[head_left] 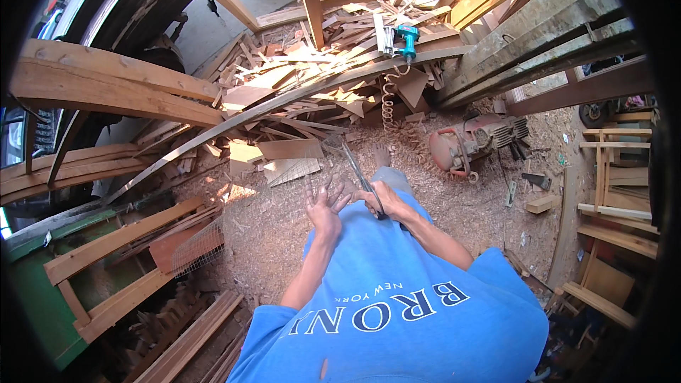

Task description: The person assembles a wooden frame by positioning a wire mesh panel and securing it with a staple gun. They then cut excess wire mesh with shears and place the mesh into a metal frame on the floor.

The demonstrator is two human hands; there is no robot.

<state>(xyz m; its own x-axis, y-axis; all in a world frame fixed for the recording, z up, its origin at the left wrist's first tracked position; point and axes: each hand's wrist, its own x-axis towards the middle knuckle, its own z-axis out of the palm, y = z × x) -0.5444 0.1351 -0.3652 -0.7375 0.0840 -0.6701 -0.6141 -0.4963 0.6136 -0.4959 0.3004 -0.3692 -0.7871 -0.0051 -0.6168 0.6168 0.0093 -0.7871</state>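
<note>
My right hand (389, 200) is closed around a long, narrow dark metal tool (361, 174), which looks like a pair of shears. The tool slants up and to the left, its far end above the floor. Beside it, my left hand (325, 214) is held with its fingers spread, and I see nothing gripped in it. A faint piece of wire mesh (331, 144) seems to lie just beyond the fingertips, too blurred to be sure. Past the hands, pale offcut boards (291, 170) rest on the sawdust.
A teal nail gun (406, 42) with a coiled hose (388, 103) sits on a long curved beam (298, 92) before a heap of wood scraps (284, 64). To the right stands a red air compressor (461, 145). Wire mesh (198, 247) leans at the left by a wooden frame (120, 241).
</note>
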